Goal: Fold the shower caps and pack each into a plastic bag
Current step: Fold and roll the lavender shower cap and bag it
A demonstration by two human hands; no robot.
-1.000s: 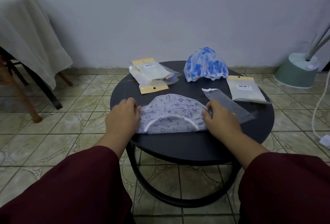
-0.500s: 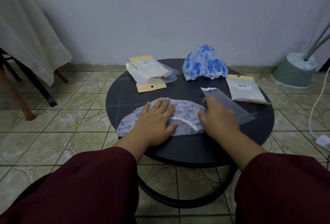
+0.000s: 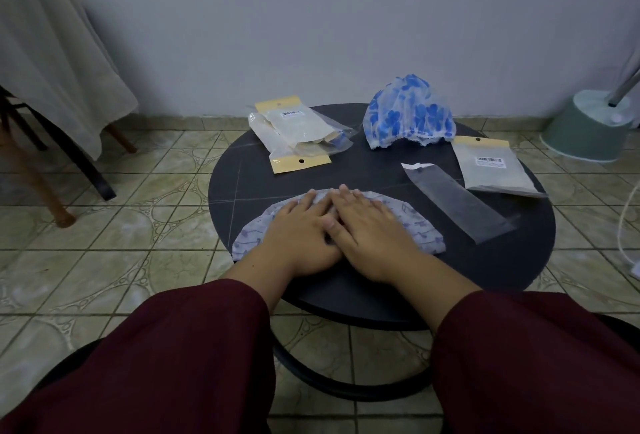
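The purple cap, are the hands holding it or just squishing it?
Just squishing: the left hand and right hand lie flat on the middle of the purple cap, fingers straight. Nothing is gripped.

Loose dark maroon sleeves (image 3: 166,357) fill the lower left and lower right of the frame, ending at bare forearms; both hands bare, unadorned.

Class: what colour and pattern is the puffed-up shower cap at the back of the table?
The shower cap is translucent white with blue flowers, seen in the head view.

The middle of the patterned shower cap (image 3: 420,227) was covered by both hands; barcode labels were too small to be read.
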